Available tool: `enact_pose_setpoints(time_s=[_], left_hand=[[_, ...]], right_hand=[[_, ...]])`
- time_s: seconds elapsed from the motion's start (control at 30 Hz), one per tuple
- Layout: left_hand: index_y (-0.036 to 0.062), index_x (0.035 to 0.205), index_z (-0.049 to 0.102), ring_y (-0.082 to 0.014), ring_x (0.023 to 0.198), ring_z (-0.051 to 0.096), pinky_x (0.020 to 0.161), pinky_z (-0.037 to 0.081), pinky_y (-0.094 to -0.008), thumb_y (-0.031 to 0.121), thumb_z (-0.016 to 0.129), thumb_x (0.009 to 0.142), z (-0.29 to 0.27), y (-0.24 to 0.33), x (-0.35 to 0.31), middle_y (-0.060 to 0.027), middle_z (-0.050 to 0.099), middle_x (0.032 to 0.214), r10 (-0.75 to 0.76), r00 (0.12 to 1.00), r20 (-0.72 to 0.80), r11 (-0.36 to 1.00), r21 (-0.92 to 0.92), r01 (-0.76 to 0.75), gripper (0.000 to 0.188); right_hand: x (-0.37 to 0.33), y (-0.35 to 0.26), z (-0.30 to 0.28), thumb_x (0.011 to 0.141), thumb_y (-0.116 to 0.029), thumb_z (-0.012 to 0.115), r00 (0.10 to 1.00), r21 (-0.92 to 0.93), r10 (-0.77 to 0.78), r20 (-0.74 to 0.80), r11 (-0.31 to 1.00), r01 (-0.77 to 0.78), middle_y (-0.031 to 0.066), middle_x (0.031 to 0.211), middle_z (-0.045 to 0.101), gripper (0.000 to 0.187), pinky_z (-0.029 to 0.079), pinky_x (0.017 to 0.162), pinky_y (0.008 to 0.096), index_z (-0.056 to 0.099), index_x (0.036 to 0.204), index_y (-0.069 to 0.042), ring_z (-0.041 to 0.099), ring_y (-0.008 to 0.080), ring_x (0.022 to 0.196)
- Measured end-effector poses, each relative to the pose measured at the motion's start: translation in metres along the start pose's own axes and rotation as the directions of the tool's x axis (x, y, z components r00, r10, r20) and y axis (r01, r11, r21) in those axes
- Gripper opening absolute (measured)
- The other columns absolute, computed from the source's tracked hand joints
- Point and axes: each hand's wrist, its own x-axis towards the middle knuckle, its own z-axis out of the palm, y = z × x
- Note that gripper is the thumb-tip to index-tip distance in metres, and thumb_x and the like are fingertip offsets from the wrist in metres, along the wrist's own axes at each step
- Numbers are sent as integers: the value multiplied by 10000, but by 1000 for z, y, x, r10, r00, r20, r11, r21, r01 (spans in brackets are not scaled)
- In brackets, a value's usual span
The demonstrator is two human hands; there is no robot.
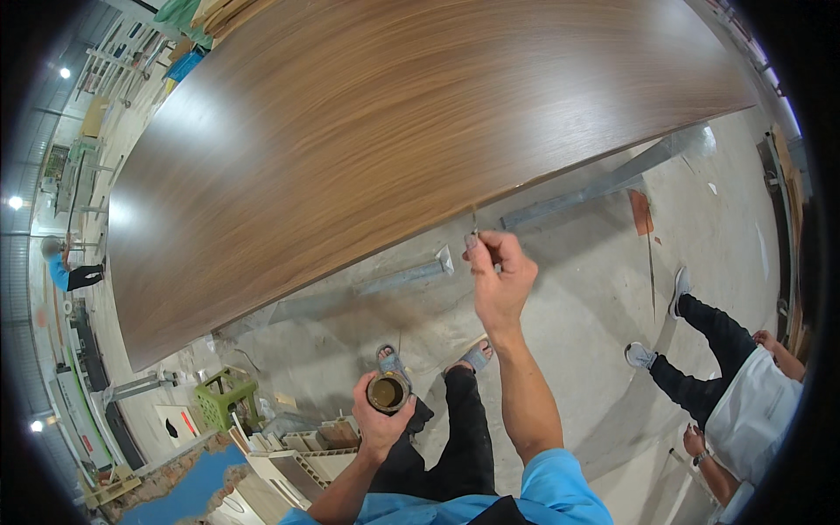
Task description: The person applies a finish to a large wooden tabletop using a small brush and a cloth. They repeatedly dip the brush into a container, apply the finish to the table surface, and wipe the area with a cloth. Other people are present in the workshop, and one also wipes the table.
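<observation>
A large wood-grain panel (411, 149) stretches across the upper half of the view, glossy under the lights. My right hand (505, 284) is closed in a pinch on a thin, slender tool, which looks like a fine brush (474, 215). Its tip is at the panel's near edge; whether it touches I cannot tell. Lower and to the left, my left hand (378, 429) is wrapped round a small round cup (386, 393) with brownish liquid inside. The cup is held upright, open side up, above my feet.
Grey metal supports (577, 190) show under the panel. A green plastic stool (226, 398) and stacked board pieces (302, 464) stand at lower left. One person in a white shirt (757, 411) is close by on the right; another person (66, 268) stands far left.
</observation>
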Motion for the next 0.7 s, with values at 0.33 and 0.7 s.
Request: enact_pose_setpoints(time_s=[0.33,0.7], left_hand=[[7,1333,412,-213,1083,562,962,467,-345,112,823,732,-31,-27,-5,-121,532,1185,-140,989,41,976,-161,144,736],[15,1310,439,-233,956,665,860,534,-351,187,878,693,-61,-55,-4,-153,641,1075,-45,998,-32,990,-137,40,777]], right_hand=[[-25,-1,31,895,-124,725,997,-101,-53,-51,994,47,42,693,667,147,444,567,249,674,885,14,548,72,606],[-21,3,32,927,-128,672,987,-167,-130,-94,979,113,110,662,659,114,462,542,296,668,872,-27,583,196,536]])
